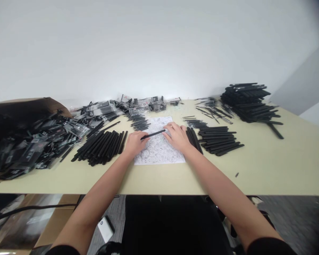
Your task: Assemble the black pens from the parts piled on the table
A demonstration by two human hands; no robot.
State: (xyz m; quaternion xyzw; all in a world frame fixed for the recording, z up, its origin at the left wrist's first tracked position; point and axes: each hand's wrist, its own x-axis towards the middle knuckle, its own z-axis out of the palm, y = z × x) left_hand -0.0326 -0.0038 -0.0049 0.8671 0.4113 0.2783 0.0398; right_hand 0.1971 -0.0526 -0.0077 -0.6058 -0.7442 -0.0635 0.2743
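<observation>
A slim black pen [156, 133] is held level above a white printed sheet [159, 154] on the table. My left hand [135, 143] is closed on its left end, the thumb and fingers pinching it. At the other end, the thumb and fingers of my right hand [177, 136] close around the tip. Close to my left hand lies a row of black pens [103, 147]. Just right of my right hand is another group of black pens [218, 140]. Thin dark rods [139, 122], like refills, lie beyond the left hand, with more thin rods [196, 123] beyond the right.
Clear packets with dark labels [103, 109] lie along the wall and spill from a cardboard box [53, 104] at left. A tall heap of black pens [250, 102] stands at back right, near scattered thin pieces [214, 109]. One small dark bit [237, 174] lies near the front edge.
</observation>
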